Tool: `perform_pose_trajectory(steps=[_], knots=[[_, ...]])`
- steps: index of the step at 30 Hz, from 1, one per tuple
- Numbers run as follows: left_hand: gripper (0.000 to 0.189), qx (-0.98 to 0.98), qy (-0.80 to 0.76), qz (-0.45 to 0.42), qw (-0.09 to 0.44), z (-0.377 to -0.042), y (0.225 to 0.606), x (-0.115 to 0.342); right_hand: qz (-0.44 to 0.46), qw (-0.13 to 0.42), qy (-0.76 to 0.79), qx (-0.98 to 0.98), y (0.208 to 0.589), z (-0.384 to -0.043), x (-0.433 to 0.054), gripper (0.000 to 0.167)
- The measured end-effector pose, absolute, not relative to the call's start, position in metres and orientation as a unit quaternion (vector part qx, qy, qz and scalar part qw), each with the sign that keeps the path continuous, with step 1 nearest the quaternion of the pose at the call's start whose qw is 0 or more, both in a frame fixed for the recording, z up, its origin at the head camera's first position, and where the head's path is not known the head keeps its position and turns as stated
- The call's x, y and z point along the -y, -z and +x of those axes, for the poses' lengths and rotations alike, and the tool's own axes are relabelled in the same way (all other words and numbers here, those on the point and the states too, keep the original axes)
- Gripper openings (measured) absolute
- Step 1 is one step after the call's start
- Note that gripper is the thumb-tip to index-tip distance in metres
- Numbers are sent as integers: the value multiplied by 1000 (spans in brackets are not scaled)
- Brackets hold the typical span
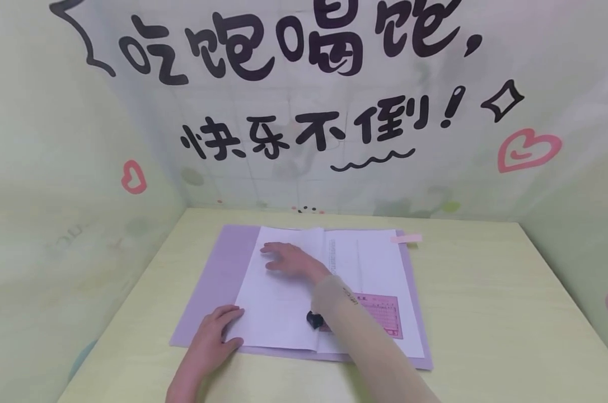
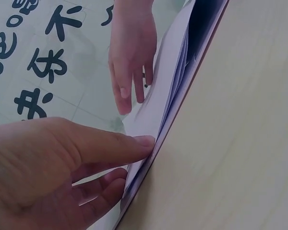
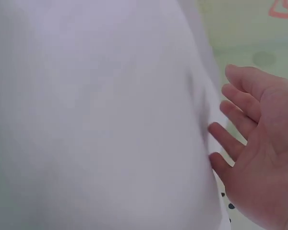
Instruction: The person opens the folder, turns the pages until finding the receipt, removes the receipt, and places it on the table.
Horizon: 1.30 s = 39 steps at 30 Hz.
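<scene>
A light purple folder (image 1: pixel 203 291) lies spread on the table with white sheets (image 1: pixel 279 319) inside it. My left hand (image 1: pixel 214 338) rests at the near left corner of the sheets, thumb and fingers apart. In the left wrist view, its thumb (image 2: pixel 144 143) touches the sheets' near edge, where several layers fan slightly. My right hand (image 1: pixel 291 260) reaches across the left page, fingers spread and loosely bent, holding nothing. The right wrist view shows this hand (image 3: pixel 264 129) beside the white paper (image 3: pixel 110 120), fingertips right at its edge.
A pink printed slip (image 1: pixel 384 316) lies on the right page, partly hidden by the right sleeve (image 1: pixel 359 324). A small black piece (image 1: pixel 314 320) sits beside the sleeve. A pink tab (image 1: pixel 406 238) sticks out top right. The pale table (image 1: pixel 500 313) is bordered by printed curtains (image 1: pixel 284 184).
</scene>
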<state>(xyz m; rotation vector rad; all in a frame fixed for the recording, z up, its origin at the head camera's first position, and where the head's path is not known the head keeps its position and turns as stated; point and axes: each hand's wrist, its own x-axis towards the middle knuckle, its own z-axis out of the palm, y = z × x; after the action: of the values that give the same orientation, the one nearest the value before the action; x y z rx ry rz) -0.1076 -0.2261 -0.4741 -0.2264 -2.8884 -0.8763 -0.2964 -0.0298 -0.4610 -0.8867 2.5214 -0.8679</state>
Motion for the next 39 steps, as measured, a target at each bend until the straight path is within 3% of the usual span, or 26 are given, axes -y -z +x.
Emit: perform_pose_trajectory(steps=[6,15,23,31,39], knots=[[51,954,287,-71,57,-107,474,228,-272,169,432,-843,449,-290,12,42],[52,953,297,-57,31,-108,475,227,-215,91,513,-826,436,-264,-34,37],[52,952,301,-43,13,-110,474,227,-149,31,523,-839,435,-233,-75,34],[53,954,292,-59,36,-109,476,224,-114,-16,496,-861,442,-204,-113,35],[53,953,301,-35,5,-110,473,224,-46,-47,452,-890,458,-176,-153,35]])
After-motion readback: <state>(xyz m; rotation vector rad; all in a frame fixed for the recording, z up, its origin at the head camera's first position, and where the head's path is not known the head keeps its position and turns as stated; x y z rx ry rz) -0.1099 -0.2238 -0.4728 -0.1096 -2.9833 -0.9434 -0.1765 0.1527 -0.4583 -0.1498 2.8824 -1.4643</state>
